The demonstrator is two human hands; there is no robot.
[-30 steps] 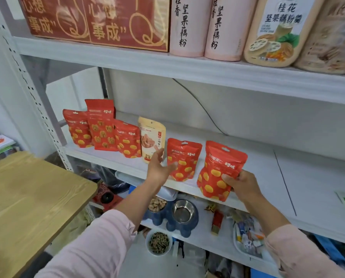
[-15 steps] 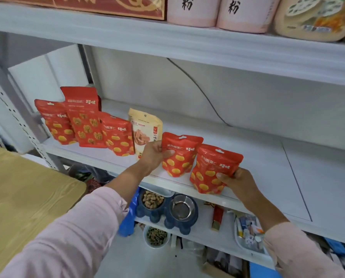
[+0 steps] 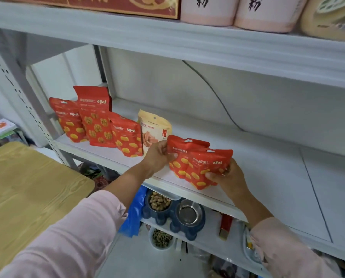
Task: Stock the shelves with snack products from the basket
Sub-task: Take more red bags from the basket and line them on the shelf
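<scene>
While both snack pouches sit at the front edge of the middle shelf (image 3: 268,177), I see the left hand (image 3: 157,157) pinching the left edge of the rear red pouch (image 3: 179,149). The right hand (image 3: 227,177) curls round the lower right of the front red pouch (image 3: 205,167), which overlaps it. A beige pouch (image 3: 153,127) stands just behind the left hand, with three red packs (image 3: 97,121) further left.
</scene>
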